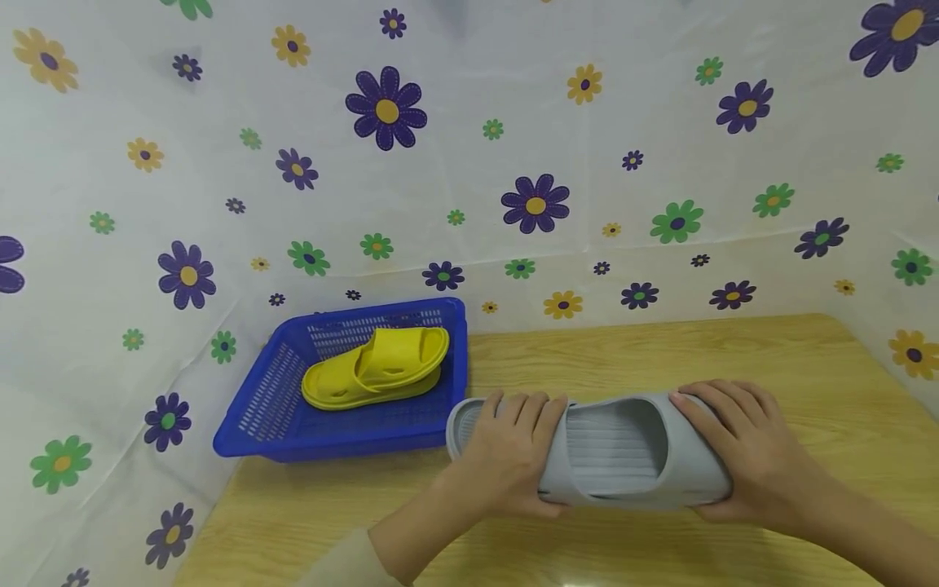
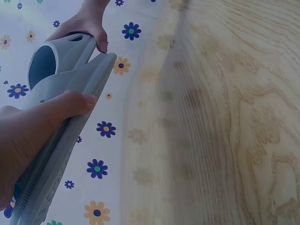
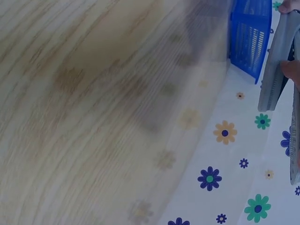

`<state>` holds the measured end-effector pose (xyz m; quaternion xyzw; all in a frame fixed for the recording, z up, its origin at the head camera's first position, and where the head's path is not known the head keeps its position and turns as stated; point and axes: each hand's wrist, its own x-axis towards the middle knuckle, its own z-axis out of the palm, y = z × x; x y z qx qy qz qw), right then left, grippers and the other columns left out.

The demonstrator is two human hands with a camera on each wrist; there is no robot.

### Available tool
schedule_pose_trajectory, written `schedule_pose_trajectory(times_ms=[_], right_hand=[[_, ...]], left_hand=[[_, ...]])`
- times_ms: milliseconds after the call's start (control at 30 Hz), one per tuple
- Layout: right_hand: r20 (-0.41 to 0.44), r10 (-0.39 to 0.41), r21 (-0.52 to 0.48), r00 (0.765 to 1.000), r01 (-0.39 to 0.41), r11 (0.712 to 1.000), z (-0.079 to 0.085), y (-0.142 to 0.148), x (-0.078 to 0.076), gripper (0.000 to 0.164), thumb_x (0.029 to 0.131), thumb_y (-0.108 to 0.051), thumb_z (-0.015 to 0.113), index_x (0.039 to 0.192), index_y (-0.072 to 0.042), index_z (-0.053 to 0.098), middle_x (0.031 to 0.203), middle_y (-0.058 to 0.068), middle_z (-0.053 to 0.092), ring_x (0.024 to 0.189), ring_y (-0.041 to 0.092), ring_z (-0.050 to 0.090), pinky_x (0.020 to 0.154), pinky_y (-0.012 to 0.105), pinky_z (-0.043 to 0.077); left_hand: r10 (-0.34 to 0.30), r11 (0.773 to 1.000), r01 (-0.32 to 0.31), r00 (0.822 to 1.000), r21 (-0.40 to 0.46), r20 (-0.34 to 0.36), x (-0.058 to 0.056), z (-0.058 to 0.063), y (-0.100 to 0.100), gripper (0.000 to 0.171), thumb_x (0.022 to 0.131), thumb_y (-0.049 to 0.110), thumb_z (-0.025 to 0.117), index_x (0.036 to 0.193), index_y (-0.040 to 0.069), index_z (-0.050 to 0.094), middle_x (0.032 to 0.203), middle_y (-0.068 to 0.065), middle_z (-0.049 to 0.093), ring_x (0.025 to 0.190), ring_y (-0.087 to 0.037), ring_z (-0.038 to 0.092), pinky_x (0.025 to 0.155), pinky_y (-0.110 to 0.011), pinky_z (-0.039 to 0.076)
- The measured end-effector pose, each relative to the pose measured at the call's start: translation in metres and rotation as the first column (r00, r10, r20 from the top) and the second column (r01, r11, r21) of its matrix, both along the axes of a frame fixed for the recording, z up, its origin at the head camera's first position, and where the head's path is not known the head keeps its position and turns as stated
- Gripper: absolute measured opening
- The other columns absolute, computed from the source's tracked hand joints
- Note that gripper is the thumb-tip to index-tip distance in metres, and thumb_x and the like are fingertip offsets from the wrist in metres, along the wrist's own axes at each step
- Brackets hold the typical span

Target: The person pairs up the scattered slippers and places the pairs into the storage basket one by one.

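Both hands hold a pair of grey slippers above the table, right of the basket in the head view. My left hand (image 1: 509, 452) grips them near the heel end of the upper grey slipper (image 1: 616, 448), with its fingers over the top edge and thumb below. At the closed toe end, my right hand (image 1: 756, 461) curls round the strap. Two grey soles show in the right wrist view, one sole (image 3: 273, 70) standing apart from the other at the frame's edge. The lower slipper is mostly hidden in the head view.
A blue plastic basket (image 1: 249, 444) stands on the left of the wood-grain table (image 1: 660, 350). Inside it lie yellow slippers (image 1: 374, 371), stacked together. A white flower-patterned sheet (image 1: 469, 171) hangs behind and along the sides.
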<state>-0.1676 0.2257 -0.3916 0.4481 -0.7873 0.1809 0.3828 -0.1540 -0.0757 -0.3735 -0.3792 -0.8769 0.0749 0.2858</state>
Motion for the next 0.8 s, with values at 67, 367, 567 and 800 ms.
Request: schedule_pose_trajectory(times_ms=[67,367,567,800], right_hand=[[-0.012,0.011,-0.016,1.000,-0.012,1.000,-0.002,-0.003,-0.001,0.085,0.080,-0.067,0.044,0.124,0.005,0.052,0.115,0.023,0.056,0.102,0.039,0.047,0.106,0.036,0.019],[-0.019,0.008,-0.043,1.000,-0.009,0.999,-0.004,-0.002,0.003,0.084,0.080,-0.067,0.044,0.121,0.006,0.053,0.114,0.024,0.056,0.102,0.039,0.046,0.109,0.031,0.017],[-0.038,0.015,-0.044,0.999,-0.016,0.999,-0.003,0.002,0.003,0.082,0.080,-0.066,0.045,0.120,0.006,0.054,0.113,0.024,0.056,0.101,0.039,0.046,0.112,0.031,0.015],[-0.054,0.018,-0.050,0.998,-0.020,0.999,-0.001,0.004,0.004,0.082,0.080,-0.066,0.047,0.119,0.006,0.054,0.111,0.024,0.057,0.100,0.039,0.047,0.111,0.031,0.016]], left_hand=[[0.003,1.000,-0.003,1.000,-0.010,-0.014,0.000,-0.001,0.000,0.114,0.049,0.081,0.063,0.132,0.006,0.045,0.113,-0.009,0.060,0.100,-0.024,0.060,0.084,-0.049,0.051],[-0.076,0.996,0.074,0.996,0.051,0.042,-0.001,-0.002,-0.002,0.110,0.054,0.075,0.068,0.137,0.008,0.043,0.129,-0.012,0.054,0.116,-0.026,0.054,0.092,-0.054,0.047],[-0.116,0.993,0.115,0.989,0.022,0.093,-0.004,-0.002,-0.009,0.117,0.056,0.082,0.063,0.144,0.010,0.037,0.139,-0.013,0.047,0.126,-0.029,0.047,0.095,-0.057,0.044],[-0.134,0.991,0.134,0.986,0.002,0.099,-0.008,-0.003,-0.030,0.124,0.049,0.089,0.058,0.146,0.014,0.036,0.142,-0.011,0.046,0.130,-0.028,0.044,0.096,-0.057,0.043]])
